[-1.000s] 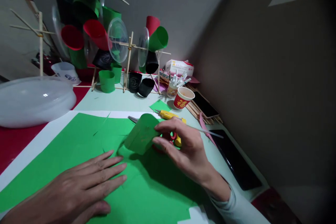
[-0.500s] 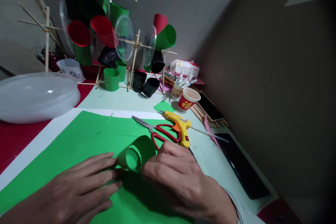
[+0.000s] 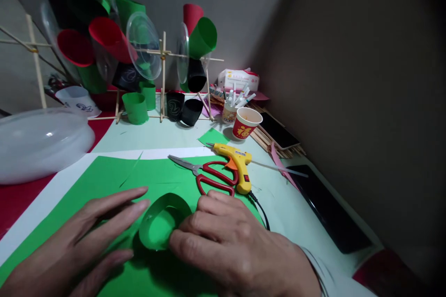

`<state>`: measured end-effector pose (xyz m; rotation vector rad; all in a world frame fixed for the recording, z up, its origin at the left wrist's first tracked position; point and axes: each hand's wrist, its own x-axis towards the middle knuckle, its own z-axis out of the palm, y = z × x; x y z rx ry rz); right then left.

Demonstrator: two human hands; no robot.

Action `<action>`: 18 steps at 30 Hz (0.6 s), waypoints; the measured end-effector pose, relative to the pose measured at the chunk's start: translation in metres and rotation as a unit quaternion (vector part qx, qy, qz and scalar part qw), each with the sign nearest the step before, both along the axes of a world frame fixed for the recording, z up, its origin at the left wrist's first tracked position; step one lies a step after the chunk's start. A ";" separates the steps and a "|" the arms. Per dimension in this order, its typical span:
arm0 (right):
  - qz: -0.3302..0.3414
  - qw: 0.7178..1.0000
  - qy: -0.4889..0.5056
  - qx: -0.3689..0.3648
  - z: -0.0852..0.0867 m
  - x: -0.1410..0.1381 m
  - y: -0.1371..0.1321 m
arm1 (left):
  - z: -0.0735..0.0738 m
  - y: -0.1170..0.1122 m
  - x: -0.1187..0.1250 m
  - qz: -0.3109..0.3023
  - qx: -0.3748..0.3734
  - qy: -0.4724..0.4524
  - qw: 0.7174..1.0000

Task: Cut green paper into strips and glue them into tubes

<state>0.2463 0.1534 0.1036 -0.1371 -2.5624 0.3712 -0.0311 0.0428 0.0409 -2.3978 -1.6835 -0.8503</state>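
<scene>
A rolled green paper cup [image 3: 146, 229], its open ring facing me, is above a large green paper sheet [image 3: 114, 171]. My right hand [image 3: 223, 241] pinches the ring's right side between thumb and fingers. To the ring's left, my left hand [image 3: 94, 232] has its fingers stretched out and apart, close to the paper but not gripping it. Red-handled scissors [image 3: 198, 167] lie just beyond the ring on the sheet. Beside them rests a yellow glue gun [image 3: 239, 162] with a glue stick poking from its back.
Behind stands a wooden-stick frame [image 3: 162, 79] carrying green, red and black paper cups and clear round lids. A cloudy plastic bowl [image 3: 42, 144] is at left. Rightward are a red-and-white paper cup [image 3: 244, 125], a marker holder [image 3: 229, 113], a phone [image 3: 278, 130] and a black tablet-like slab [image 3: 327, 209].
My left hand has come off the ring, its fingers now lifted and spread. The ring has turned more upward in my right hand's pinch. The view has shifted slightly right.
</scene>
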 end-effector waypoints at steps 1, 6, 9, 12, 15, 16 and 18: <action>0.001 1.000 -0.003 0.004 0.000 0.000 0.000 | 0.003 0.002 0.003 -0.011 -0.011 0.014 1.000; 0.020 0.999 -0.029 0.024 -0.001 -0.001 0.007 | 0.008 0.011 0.014 -0.058 -0.034 0.033 0.997; 0.038 0.996 0.045 -0.070 0.000 0.001 0.013 | 0.001 0.008 0.010 -0.080 -0.054 -0.033 0.995; -0.024 0.969 0.148 -0.199 0.006 0.006 0.023 | 0.000 -0.001 0.006 -0.049 -0.099 -0.101 0.989; -0.094 0.941 0.185 -0.268 0.012 0.012 0.034 | 0.006 -0.006 0.005 -0.026 -0.138 -0.104 0.985; -0.112 0.936 0.185 -0.278 0.013 0.014 0.037 | 0.008 -0.005 0.005 -0.027 -0.143 -0.100 0.984; -0.141 0.935 0.174 -0.275 0.011 0.017 0.038 | 0.009 -0.001 0.002 -0.036 -0.132 -0.090 0.987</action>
